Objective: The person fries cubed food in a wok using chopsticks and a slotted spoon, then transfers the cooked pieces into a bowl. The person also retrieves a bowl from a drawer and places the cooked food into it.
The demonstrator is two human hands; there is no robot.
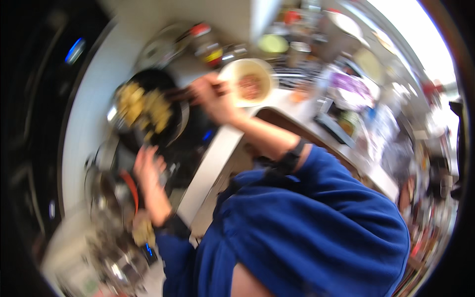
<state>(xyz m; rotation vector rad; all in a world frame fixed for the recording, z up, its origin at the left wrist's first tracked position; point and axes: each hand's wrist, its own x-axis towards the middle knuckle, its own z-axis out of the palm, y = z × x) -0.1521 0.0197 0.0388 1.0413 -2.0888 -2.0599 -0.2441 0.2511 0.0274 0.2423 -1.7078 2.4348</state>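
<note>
Pale yellow food chunks (130,104), possibly potato, lie in a black frying pan (157,78) on the dark cooktop (196,137). My right hand (211,96) grips a dark, stick-like utensil (176,94) that reaches over the pan's right side; blur hides its exact kind. Close by that hand is a cream bowl (265,76) with pinkish-brown pieces (249,87), perhaps minced meat. My left hand (149,167) is at the pan's near edge, fingers towards the pan. Whether it holds a handle or anything else is too blurred to tell.
A red-capped jar (207,46) and a glass lid (157,50) stand behind the pan. Metal pots (105,193) crowd the left side, one near a red curved handle (130,191). Along the right counter are a purple-and-white bag (350,89), clear plastic bags (386,130) and an open drawer (282,120).
</note>
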